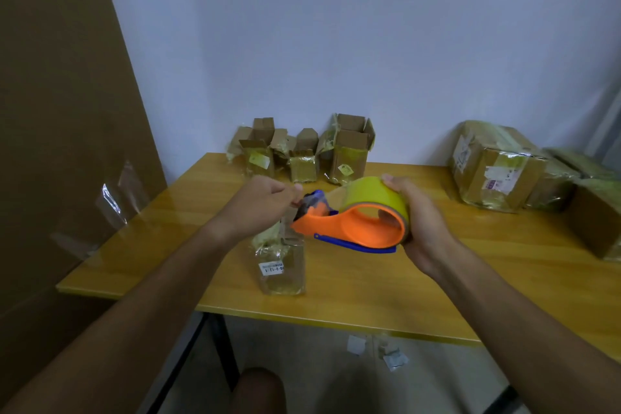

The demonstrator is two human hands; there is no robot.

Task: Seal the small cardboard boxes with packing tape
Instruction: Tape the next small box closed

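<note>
My right hand [420, 215] grips an orange tape dispenser [349, 225] by its yellowish roll of packing tape [373, 197], held above the wooden table [369, 292]. My left hand [265, 202] pinches the tape end at the dispenser's blue cutter head [316, 200]. Just below stands a small cardboard box [284, 262], wrapped in glossy tape, with a white label on its front. Several small boxes [302, 151] with raised flaps stand in a row by the wall.
Larger taped boxes [494, 171] are stacked at the table's right end. A big brown cardboard sheet [60, 111] with stuck tape strips leans on the left. Paper scraps [389, 353] lie on the floor beneath the table. My knee [258, 390] shows at the bottom.
</note>
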